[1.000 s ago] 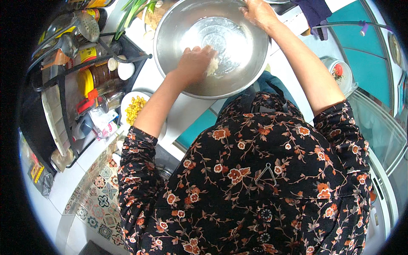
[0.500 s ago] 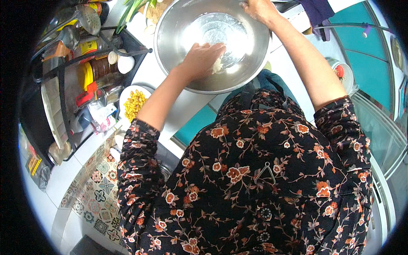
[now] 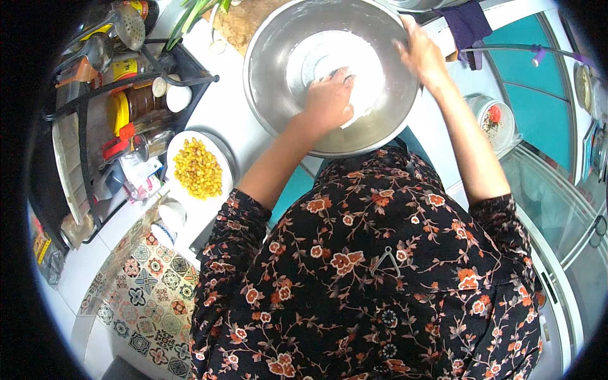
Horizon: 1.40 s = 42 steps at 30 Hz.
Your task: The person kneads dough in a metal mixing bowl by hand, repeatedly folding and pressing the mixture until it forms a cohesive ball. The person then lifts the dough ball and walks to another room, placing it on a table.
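A large stainless steel bowl (image 3: 269, 82) stands at the top middle, its inner wall and base smeared with pale residue. Inside it, my left hand (image 3: 328, 104) reaches down to the base, fingers apart and slightly bent, the thumb spread to the right. A whitish patch shows beside that thumb; the palm hides whatever lies under it. My right hand (image 3: 423, 58) is at the bowl's right rim, thumb on the inner side and the other fingers partly hidden beyond the edge. Left of the bowl, yellow beans (image 3: 197, 170) fill a white plate (image 3: 226, 177).
A black rack (image 3: 95, 101) with jars and ladles lines the left side. Green onions (image 3: 193, 22) lie by a wooden board (image 3: 244, 22) at the far side. On the right are a clear container (image 3: 500, 136) with something red inside and a dark purple cloth (image 3: 465, 25).
The bowl sits farther right and slightly nearer. My left hand has moved right toward the bowl's middle. My right hand has shifted from the far rim down to the right rim.
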### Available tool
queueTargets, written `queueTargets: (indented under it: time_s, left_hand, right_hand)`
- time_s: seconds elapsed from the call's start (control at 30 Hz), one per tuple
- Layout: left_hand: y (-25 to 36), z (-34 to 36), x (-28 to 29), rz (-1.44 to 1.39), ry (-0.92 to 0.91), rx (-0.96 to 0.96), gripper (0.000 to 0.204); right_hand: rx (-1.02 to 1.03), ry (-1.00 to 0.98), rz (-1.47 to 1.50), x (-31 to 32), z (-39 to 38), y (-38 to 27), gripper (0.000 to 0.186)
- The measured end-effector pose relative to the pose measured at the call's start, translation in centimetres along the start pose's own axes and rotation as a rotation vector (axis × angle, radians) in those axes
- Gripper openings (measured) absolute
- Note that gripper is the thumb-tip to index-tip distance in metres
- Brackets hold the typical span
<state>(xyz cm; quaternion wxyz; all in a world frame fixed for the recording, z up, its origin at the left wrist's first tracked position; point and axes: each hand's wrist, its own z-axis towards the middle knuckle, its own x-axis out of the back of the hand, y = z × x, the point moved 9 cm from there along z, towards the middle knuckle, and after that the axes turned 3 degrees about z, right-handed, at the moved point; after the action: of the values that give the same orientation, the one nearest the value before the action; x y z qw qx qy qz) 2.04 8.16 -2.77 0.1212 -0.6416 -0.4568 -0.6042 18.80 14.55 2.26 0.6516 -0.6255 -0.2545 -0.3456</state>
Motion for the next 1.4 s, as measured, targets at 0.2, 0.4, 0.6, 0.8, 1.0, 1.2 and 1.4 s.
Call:
queueTargets:
  time_s: [0.2,0.4,0.6,0.8,1.0,1.2,1.4]
  left_hand:
    - [-1.3,1.6,0.8,-0.034,-0.115,-0.016,0.054]
    - [0.1,0.4,-0.1,0.098,-0.472,-0.029,0.055]
    - [-4.2,3.8,0.5,-0.096,-0.04,-0.007,0.059]
    - [-1.0,1.3,0.1,0.121,-0.237,0.011,0.06]
    - [-3.6,3.5,1.9,-0.046,-0.092,0.127,0.061]
    - [-1.4,1.9,-0.3,-0.024,-0.235,0.02,0.056]
    - [-2.2,3.2,1.5,-0.066,-0.05,0.089,0.054]
  right_hand:
    - [0.038,-0.081,0.015,-3.2,4.4,0.0,0.021]
    - [0.062,-0.169,-0.004,-5.1,6.6,0.4,0.02]
    - [0.045,-0.176,0.073,-4.0,5.8,-1.8,0.023]
    - [0.093,-0.103,0.085,-4.0,5.9,-1.2,0.024]
    - [0.004,-0.203,0.027,-5.2,6.2,-0.2,0.028]
    - [0.09,-0.098,0.122,-3.8,6.1,-1.1,0.026]
    - [-0.006,-0.191,0.025,-4.7,5.9,-0.9,0.027]
